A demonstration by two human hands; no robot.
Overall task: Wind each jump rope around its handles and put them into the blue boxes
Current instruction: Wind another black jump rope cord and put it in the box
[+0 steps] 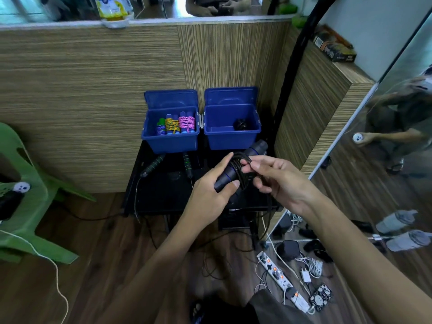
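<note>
Now left hand (211, 195) grips black handles (236, 169) (rope-wrapped), right hand (280, 181) beside.

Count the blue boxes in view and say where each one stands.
2. The left box stands at the back of the black table, holding wound coloured ropes. The right box stands beside it, holding one dark bundle. Both lids are open; none seems hidden.

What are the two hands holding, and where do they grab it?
The left hand grips the black jump rope handles near their lower end. The right hand pinches the black cord wound round the handles' middle.
</note>
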